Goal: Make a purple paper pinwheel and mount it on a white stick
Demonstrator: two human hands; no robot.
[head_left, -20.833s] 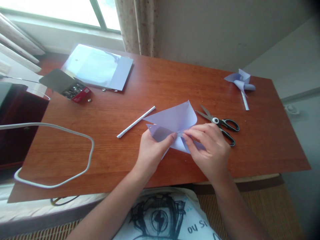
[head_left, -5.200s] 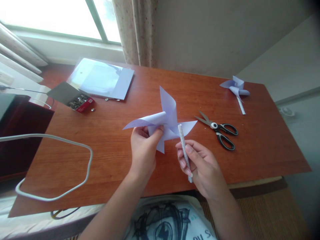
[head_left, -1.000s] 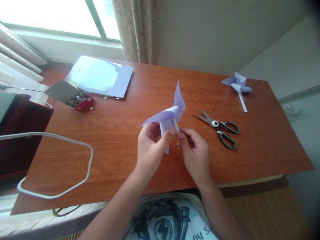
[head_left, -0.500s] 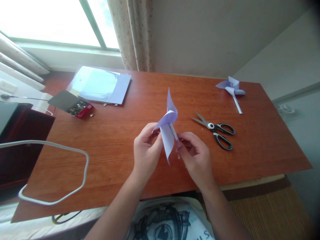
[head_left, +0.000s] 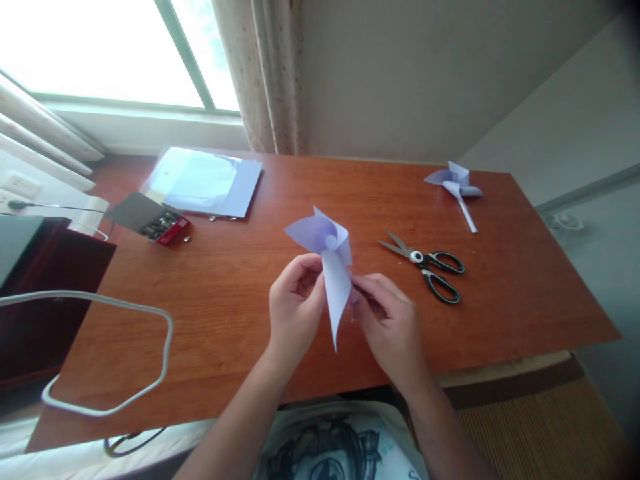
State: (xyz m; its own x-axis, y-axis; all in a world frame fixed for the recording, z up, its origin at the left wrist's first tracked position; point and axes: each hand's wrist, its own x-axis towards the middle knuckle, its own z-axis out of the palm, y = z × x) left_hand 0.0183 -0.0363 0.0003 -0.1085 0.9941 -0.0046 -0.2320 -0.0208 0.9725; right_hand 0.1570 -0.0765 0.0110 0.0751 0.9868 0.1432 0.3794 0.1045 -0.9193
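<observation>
Between my hands is a pale purple paper pinwheel (head_left: 336, 277), held up over the table with its curled blades facing me. My left hand (head_left: 296, 303) is closed, thumb and fingers pinching the pinwheel at its left side. My right hand (head_left: 390, 320) is closed too, its fingertips gripping the pinwheel's lower right, where the blade hides most of the stick. To the right of my hands lies a pair of black-handled scissors (head_left: 419, 257) with its blades parted. A second paper pinwheel (head_left: 456, 181) with a white stick rests farther back on the right.
An opened small box (head_left: 167, 227) of metal pins sits at the left, one loose pin (head_left: 187, 239) beside it. Behind it are purple sheets in a clear sleeve (head_left: 210, 183). A white cable (head_left: 167, 340) loops over the table's (head_left: 215, 347) left side.
The pinwheel has turned from nearly edge-on to show its front, and its stick is now mostly hidden. Both hands keep hold of it. The whole view has shifted slightly.
</observation>
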